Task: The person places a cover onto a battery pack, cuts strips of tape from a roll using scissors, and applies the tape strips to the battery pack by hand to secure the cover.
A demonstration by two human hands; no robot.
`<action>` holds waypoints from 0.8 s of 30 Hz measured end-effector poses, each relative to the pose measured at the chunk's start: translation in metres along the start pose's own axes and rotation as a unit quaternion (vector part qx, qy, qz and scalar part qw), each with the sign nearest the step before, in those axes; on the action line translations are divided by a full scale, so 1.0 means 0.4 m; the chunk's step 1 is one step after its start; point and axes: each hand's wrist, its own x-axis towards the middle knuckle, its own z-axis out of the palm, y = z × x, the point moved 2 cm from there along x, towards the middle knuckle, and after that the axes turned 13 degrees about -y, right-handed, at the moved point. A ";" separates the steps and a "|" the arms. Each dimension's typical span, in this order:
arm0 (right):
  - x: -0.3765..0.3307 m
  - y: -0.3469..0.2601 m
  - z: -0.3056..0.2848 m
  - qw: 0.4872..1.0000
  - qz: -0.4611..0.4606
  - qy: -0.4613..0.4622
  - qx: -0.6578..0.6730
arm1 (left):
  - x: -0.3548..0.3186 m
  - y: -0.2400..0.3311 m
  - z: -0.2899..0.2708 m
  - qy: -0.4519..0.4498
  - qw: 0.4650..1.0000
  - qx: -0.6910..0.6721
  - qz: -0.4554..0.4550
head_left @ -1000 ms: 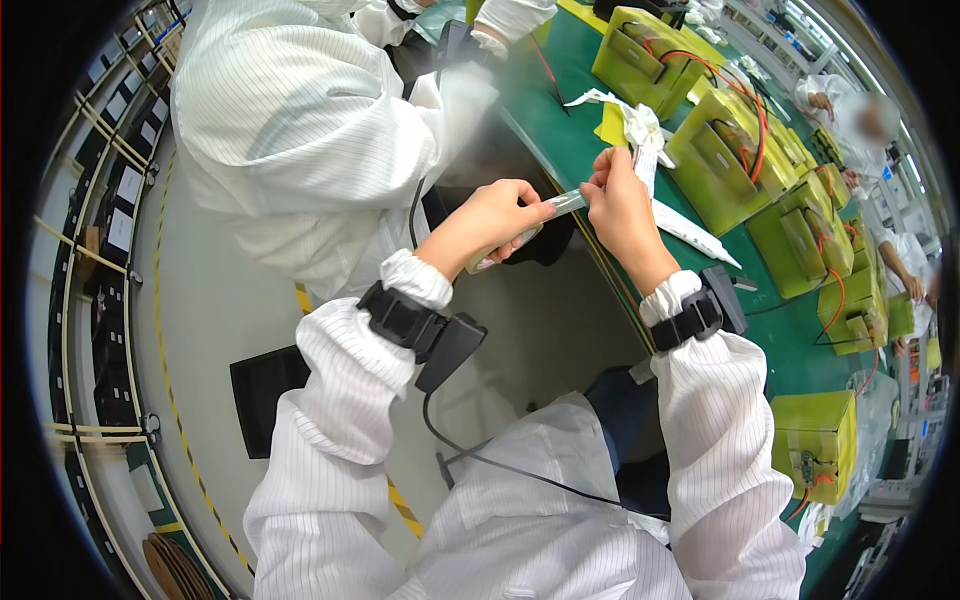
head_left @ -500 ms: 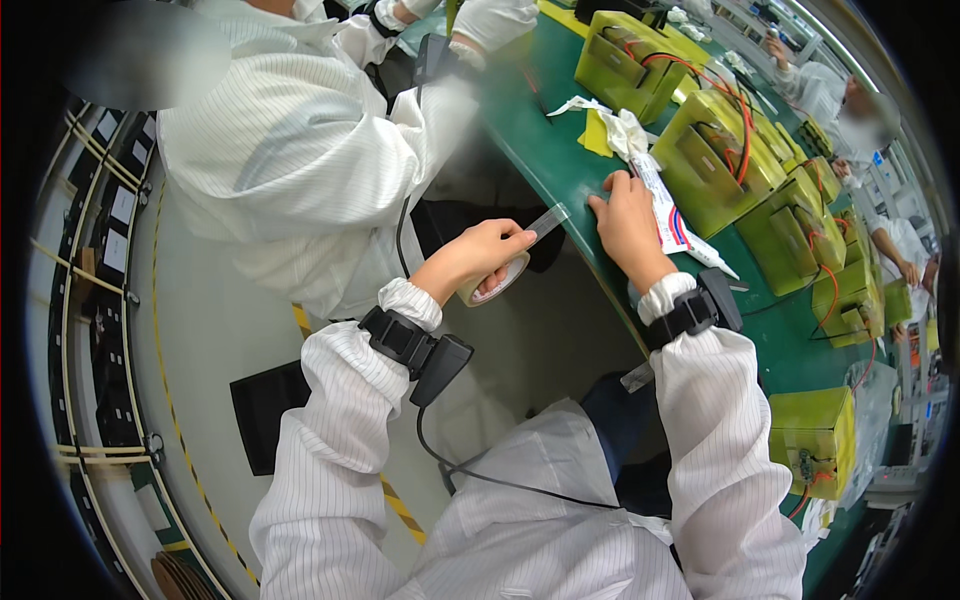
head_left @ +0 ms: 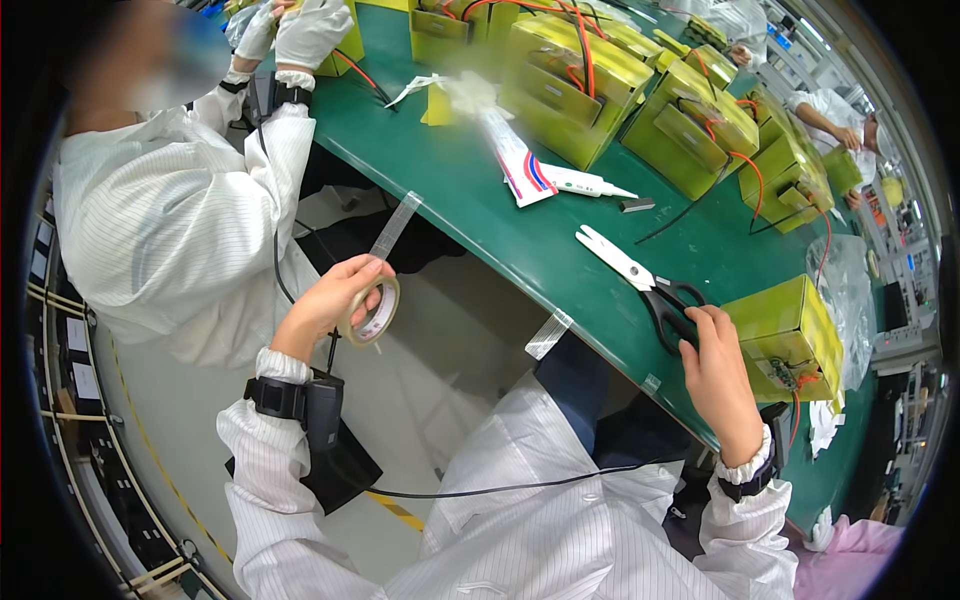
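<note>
My left hand point(head_left: 335, 308) is closed around a roll of clear tape point(head_left: 379, 318), held off the table's near edge. From the roll a pulled-out strip point(head_left: 396, 228) runs up to the table edge, where its end is stuck. On the right, my right hand point(head_left: 722, 375) has its thumb and fingers closed at the black handle of a pair of scissors point(head_left: 630, 268). The white blades lie on the green table, pointing away to the left. Two short tape pieces, one larger point(head_left: 549, 334) and one small point(head_left: 651, 384), cling to the table's edge.
Yellow-green wrapped blocks point(head_left: 570, 95) with red and black wires line the green table point(head_left: 470, 225). A white tube with a nozzle point(head_left: 585, 182) lies near a block point(head_left: 785, 335). At left, a gloved co-worker point(head_left: 180, 210) works close by. A cable point(head_left: 500, 494) crosses my lap.
My right hand has moved from beside the tube to the scissors' handle. My left hand still holds the tape roll, its strip stuck to the edge. The view has shifted right.
</note>
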 end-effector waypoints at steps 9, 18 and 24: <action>0.027 0.026 0.030 0.995 -0.014 -0.094 0.007 | -0.048 0.003 -0.012 0.043 0.998 -0.037 -0.017; 0.116 -0.133 0.004 0.692 -0.082 -0.417 0.584 | -0.071 0.023 -0.019 0.037 0.998 -0.056 -0.014; 0.228 -0.283 0.086 0.681 -0.048 -0.527 0.507 | -0.063 0.034 -0.021 0.024 0.998 -0.065 0.007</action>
